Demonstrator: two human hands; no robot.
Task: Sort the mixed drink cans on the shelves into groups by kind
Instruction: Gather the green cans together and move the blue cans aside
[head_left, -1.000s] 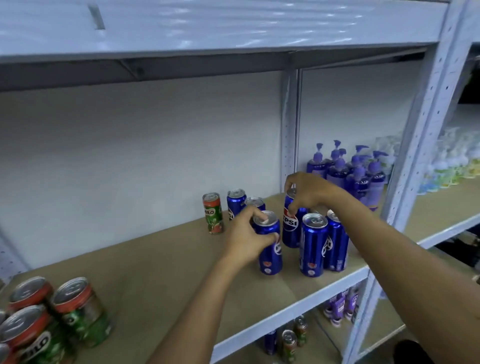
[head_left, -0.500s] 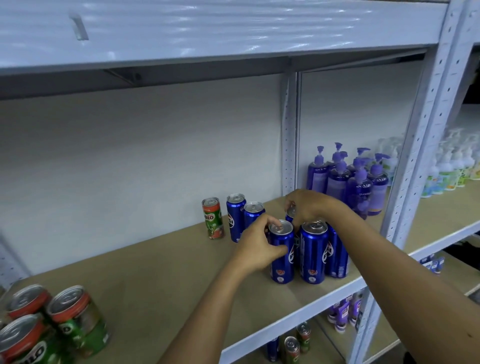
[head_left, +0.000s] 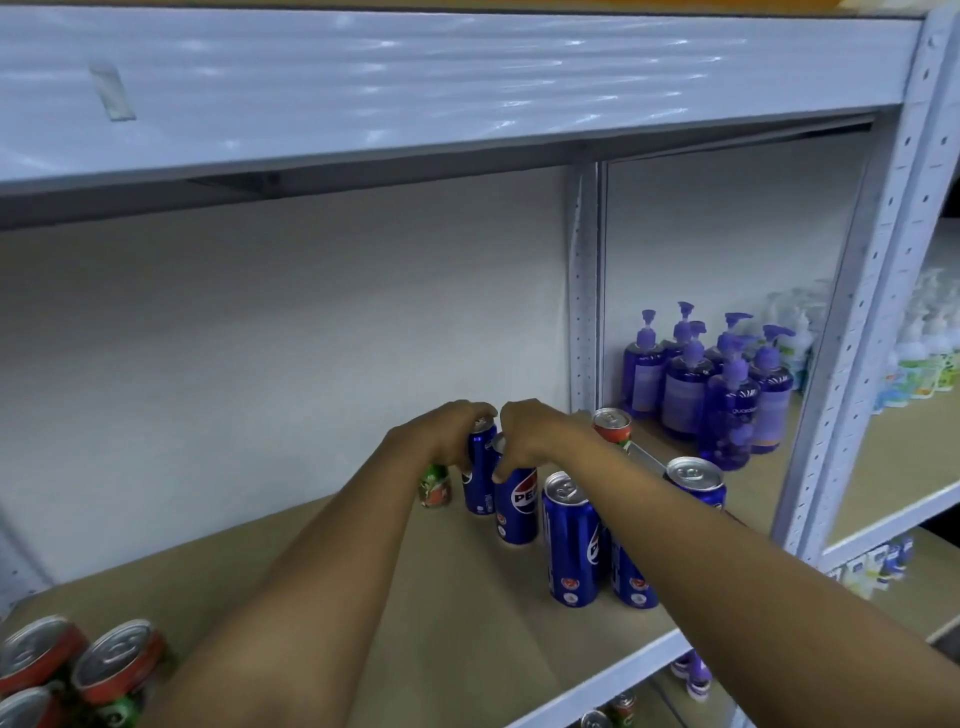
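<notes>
Both hands reach to the back of the brown shelf (head_left: 322, 561). My left hand (head_left: 441, 431) grips the top of a blue Pepsi can (head_left: 479, 478) standing near the wall. My right hand (head_left: 535, 431) grips the top of a second blue Pepsi can (head_left: 515, 506) right beside it. A green and red Milo can (head_left: 435, 486) stands just left of them, partly hidden by my left wrist. Three more blue Pepsi cans (head_left: 571, 545) stand nearer the front edge, partly behind my right forearm. Another Milo can (head_left: 613, 426) stands at the back by the upright post.
Several Milo cans (head_left: 104, 670) cluster at the shelf's front left corner. Purple pump bottles (head_left: 727, 395) fill the neighbouring bay behind the metal upright (head_left: 584, 312). More bottles stand further right. The lower shelf holds a few cans (head_left: 618, 709). A white shelf beam (head_left: 415, 88) runs overhead.
Both hands left the front Pepsi cans and moved back toward the wall, where each now grips a Pepsi can. The camera view has shifted closer.
</notes>
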